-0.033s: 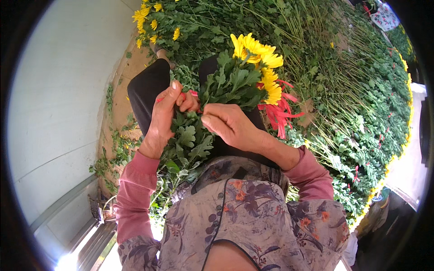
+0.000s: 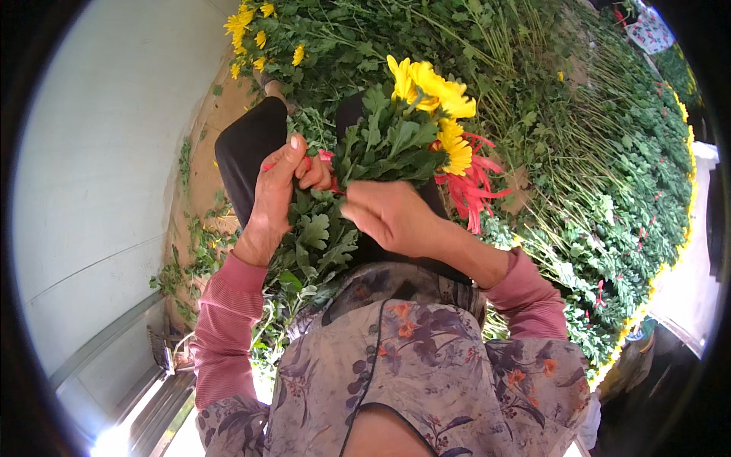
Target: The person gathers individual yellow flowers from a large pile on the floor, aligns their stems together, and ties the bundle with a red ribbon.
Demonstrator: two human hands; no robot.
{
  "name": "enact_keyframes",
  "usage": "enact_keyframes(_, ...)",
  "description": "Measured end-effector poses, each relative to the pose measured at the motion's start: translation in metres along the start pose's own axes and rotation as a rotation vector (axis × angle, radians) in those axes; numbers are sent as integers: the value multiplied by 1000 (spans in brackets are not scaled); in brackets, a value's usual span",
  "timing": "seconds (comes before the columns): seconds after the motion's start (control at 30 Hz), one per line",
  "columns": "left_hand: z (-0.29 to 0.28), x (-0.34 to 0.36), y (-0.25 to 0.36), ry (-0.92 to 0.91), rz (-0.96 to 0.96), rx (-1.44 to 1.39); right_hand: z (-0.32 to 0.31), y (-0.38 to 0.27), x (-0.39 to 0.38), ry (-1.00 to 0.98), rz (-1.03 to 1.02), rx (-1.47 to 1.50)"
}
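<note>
A bunch of yellow chrysanthemums point(image 2: 396, 145) lies across my lap, blooms up and to the right, leafy stems running down toward my body. A red ribbon point(image 2: 337, 185) passes around the stems at mid-length. My left hand point(image 2: 283, 183) is closed on the ribbon at the bunch's left side, its thumb raised against curled fingers; bits of red show beside them. My right hand point(image 2: 392, 217) is closed in a pinch against the stems, right next to the ribbon. Its fingertips are slightly blurred, and the ribbon between them is mostly hidden.
Loose red ribbon strips point(image 2: 476, 186) hang beside my right knee. Cut chrysanthemum stems point(image 2: 525, 99) cover the ground ahead and to the right, with a row of yellow blooms point(image 2: 659, 278) at the far edge. A pale wall point(image 2: 91, 167) rises on the left.
My right hand has shifted slightly, its fingers closing in and blurring beside the ribbon. The left hand and the bunch have barely moved.
</note>
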State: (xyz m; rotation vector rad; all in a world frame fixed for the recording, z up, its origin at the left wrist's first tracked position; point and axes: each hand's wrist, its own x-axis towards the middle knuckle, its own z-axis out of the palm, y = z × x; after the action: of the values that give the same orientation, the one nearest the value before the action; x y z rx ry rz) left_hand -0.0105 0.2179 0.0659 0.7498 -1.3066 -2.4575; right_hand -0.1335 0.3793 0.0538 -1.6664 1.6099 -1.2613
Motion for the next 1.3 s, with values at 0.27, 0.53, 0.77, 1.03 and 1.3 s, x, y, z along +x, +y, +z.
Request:
enact_keyframes(0.27, -5, -11, -5, 103, 40, 176, -2, -6, -26, -61, 71, -109)
enact_keyframes(0.53, 12, -33, 46, 217, 231, -33, 15, -58, 7, 156, -62, 345)
enact_keyframes(0.77, -9, -30, 33, 305, 239, 42, 31, -51, 15, 297, -105, 251)
enact_keyframes(1.03, 7, -33, 9, -152, 283, 812, -3, -23, 41, 312, -113, 106)
enact_keyframes(1.3, -7, -24, -8, -75, 274, 403, -10, -18, 18, 112, 174, -80)
